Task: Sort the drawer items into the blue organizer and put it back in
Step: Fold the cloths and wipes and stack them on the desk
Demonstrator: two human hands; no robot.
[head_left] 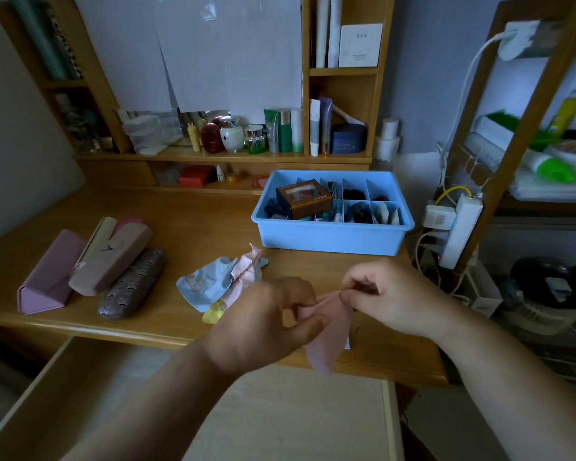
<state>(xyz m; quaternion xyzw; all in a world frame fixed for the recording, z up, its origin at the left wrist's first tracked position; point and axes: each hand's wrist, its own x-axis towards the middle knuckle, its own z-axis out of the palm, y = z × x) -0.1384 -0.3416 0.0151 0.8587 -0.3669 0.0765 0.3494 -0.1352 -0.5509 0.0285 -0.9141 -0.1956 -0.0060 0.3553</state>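
STEP: we fold the pink cloth (326, 341), left hand (263, 324) and right hand (389, 297) each pinching an edge above the table (193, 221) front | HOW: match corners, crease flat, keep it small for one cell | BOX: blue organizer (333, 237) on table, well behind; brown box (303, 197), dark small items, packets in its cells | LEFT: cloth pile (220, 281), three glasses cases (90, 271); drawer (280, 420) open below.

Not much to read here: the white box (360, 45) on the upper shelf carries a few small printed lines, too tiny to make out; the pink glasses case (111, 260) shows a small dark figure with faint lettering, illegible; the light blue cloth (204, 282) bears pale raised letters, unreadable
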